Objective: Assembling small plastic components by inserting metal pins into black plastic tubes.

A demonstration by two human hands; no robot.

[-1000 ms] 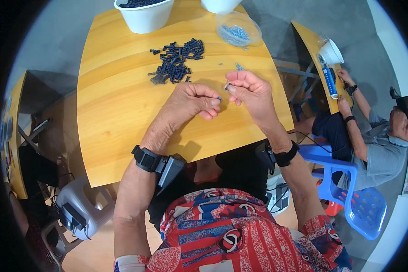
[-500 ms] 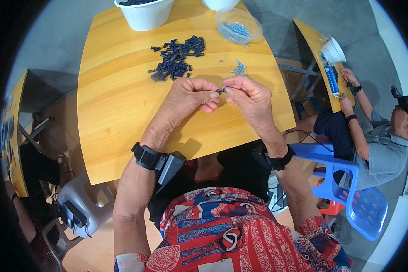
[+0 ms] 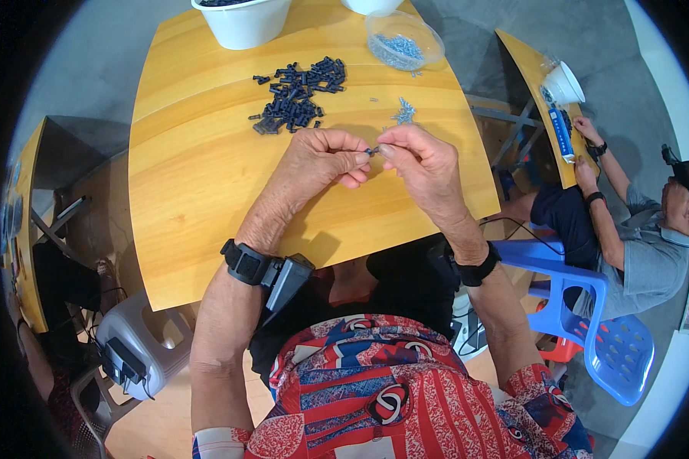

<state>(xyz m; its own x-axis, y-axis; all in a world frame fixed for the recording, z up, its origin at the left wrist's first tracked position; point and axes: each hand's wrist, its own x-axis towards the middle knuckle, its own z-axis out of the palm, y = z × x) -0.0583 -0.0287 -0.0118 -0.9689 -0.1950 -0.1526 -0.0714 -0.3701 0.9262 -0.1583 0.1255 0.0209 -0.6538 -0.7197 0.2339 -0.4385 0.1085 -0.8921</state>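
Note:
Over the near half of the wooden table point(image 3: 207, 229), my two hands meet fingertip to fingertip. My left hand point(image 3: 325, 159) pinches a small dark plastic piece point(image 3: 370, 152) between thumb and forefinger. My right hand point(image 3: 425, 159) is closed in a pinch at the other end of that piece; whatever its fingertips hold is too small to tell. Beyond the left hand lies a loose heap of short black plastic parts point(image 3: 298, 99). Just beyond the right hand is a little pile of silver screws point(image 3: 404, 112).
A white tub point(image 3: 249, 27) of dark parts stands at the far edge, beside a clear round bowl point(image 3: 425, 57) holding screws. Another person point(image 3: 635, 237) works at a table on the right, near a blue plastic stool point(image 3: 620, 359). A grey chair point(image 3: 149, 344) stands left.
Both hands keep their pinch at nearly the same spot. The right fingertips have shifted slightly around the small piece; the view has moved a little.

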